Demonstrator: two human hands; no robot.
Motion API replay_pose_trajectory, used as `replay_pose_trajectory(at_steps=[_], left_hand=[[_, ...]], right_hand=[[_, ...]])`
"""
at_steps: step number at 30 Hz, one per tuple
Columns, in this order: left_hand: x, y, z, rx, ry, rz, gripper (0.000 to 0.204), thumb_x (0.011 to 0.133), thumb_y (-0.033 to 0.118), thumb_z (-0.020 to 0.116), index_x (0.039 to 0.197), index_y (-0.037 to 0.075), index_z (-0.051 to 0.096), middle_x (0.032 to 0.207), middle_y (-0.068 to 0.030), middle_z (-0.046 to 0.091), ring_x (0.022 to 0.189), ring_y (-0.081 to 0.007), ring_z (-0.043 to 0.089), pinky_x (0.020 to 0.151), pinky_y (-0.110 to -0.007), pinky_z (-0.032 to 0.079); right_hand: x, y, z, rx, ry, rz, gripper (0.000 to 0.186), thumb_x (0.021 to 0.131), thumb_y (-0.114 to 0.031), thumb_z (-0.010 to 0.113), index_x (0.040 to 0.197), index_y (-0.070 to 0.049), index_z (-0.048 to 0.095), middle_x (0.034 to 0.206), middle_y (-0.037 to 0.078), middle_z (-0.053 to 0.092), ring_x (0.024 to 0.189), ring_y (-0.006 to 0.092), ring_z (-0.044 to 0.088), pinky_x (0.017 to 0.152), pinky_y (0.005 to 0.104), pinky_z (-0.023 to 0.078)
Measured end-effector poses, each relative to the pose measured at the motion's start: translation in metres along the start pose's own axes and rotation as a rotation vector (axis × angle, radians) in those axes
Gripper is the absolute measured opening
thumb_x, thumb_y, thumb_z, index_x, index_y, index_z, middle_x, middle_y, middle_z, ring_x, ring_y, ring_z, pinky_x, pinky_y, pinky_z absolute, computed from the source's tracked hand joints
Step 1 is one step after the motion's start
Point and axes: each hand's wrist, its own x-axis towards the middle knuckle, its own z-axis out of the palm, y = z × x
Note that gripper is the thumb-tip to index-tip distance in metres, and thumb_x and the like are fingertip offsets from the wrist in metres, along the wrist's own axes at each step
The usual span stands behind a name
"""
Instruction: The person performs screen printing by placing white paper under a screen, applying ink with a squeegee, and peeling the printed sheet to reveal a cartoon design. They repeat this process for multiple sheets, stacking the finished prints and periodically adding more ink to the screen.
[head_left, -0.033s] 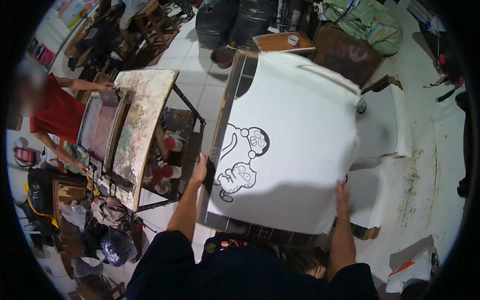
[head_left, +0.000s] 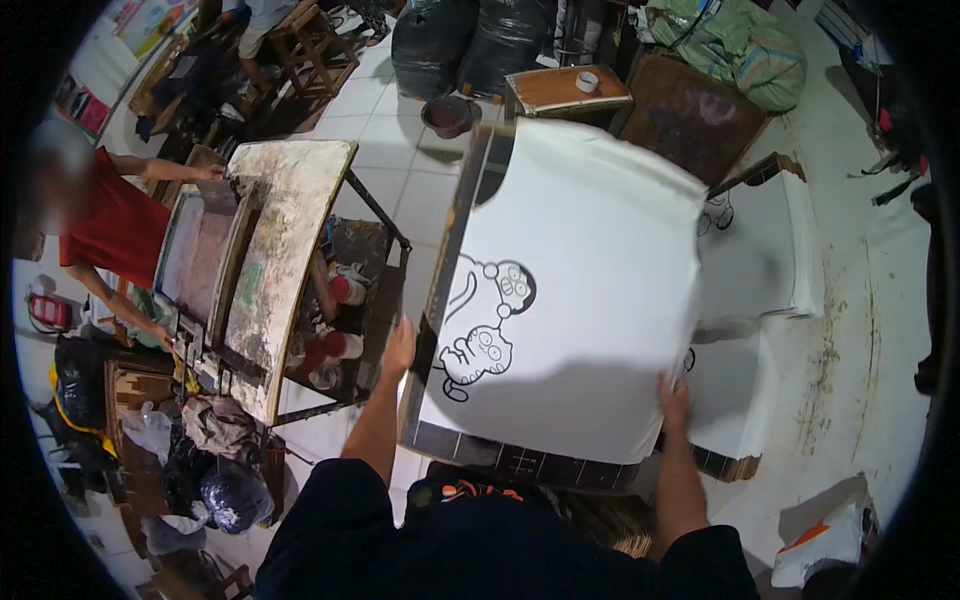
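A flat dark board point(head_left: 480, 450) is held out in front of me. White fabric point(head_left: 590, 270) lies over it, printed with black-outlined cartoon figures point(head_left: 487, 340) on its left part. A curved cut-out in the fabric shows the dark board at the far left corner. My left hand point(head_left: 399, 347) grips the board's left edge, its fingers partly hidden behind it. At the near right side my right hand point(head_left: 674, 402) is closed on the edge of the fabric-covered board. Beyond that hand, more boards with white printed fabric point(head_left: 750, 245) stand along the right.
To the left, a person in a red shirt point(head_left: 125, 225) holds a framed screen point(head_left: 205, 260) on a stained table point(head_left: 290, 220). Red-and-white tubs point(head_left: 345, 345) sit under it. Far off are black bags point(head_left: 430, 50), a bowl point(head_left: 447, 117), a wooden box point(head_left: 568, 90) and a green sack point(head_left: 740, 50).
The fabric-covered board's far edge has come nearer to me, and its right side has shifted left. My right hand has moved slightly left and toward me; my left hand is slightly lower.
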Motion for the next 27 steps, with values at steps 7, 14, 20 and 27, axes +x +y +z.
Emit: replay_pose_trajectory(at_steps=[7, 14, 20, 27], left_hand=[[-0.001, -0.073, 0.019, 0.219, 0.135, -0.029, 0.085, 0.107, 0.065, 0.028, 0.146, -0.006, 0.052, 0.150, -0.0271, 0.053, 0.145, -0.0382, 0.045, 0.120, -0.039, 0.033], [-0.012, -0.080, 0.011, 0.246, 0.117, 0.048, 0.085, 0.107, 0.065, 0.023, 0.151, -0.003, 0.046, 0.154, -0.0268, 0.048, 0.147, -0.0397, 0.042, 0.122, -0.041, 0.030], [-0.074, -0.152, -0.040, 0.463, 0.082, -0.049, 0.089, 0.104, 0.069, 0.028, 0.156, -0.002, 0.039, 0.161, -0.0288, 0.037, 0.153, -0.0391, 0.030, 0.127, -0.044, 0.022], [-0.179, -0.202, -0.134, 0.749, -0.009, 0.020, 0.075, 0.105, 0.062, 0.041, 0.148, 0.002, 0.051, 0.153, -0.0384, 0.039, 0.136, -0.0514, 0.048, 0.114, -0.052, 0.042]], right_hand=[[-0.010, 0.026, 0.055, 0.090, 0.097, 0.285, 0.109, 0.094, -0.069, 0.059, 0.167, -0.009, 0.005, 0.164, 0.032, 0.023, 0.152, 0.0488, 0.024, 0.122, 0.0560, 0.028], [0.011, 0.030, 0.052, 0.081, 0.196, 0.332, 0.119, 0.086, -0.073, 0.066, 0.163, 0.003, 0.018, 0.160, 0.038, 0.030, 0.148, 0.0483, 0.034, 0.122, 0.0515, 0.031], [-0.001, 0.008, 0.055, -0.170, 0.284, 0.364, 0.104, 0.092, -0.073, 0.057, 0.163, -0.004, 0.024, 0.159, 0.031, 0.033, 0.143, 0.0478, 0.039, 0.116, 0.0584, 0.036], [-0.161, -0.037, 0.161, -0.432, 0.560, -0.205, 0.068, 0.103, -0.045, 0.059, 0.153, -0.002, 0.046, 0.145, 0.028, 0.053, 0.138, 0.0447, 0.046, 0.116, 0.0557, 0.034]])
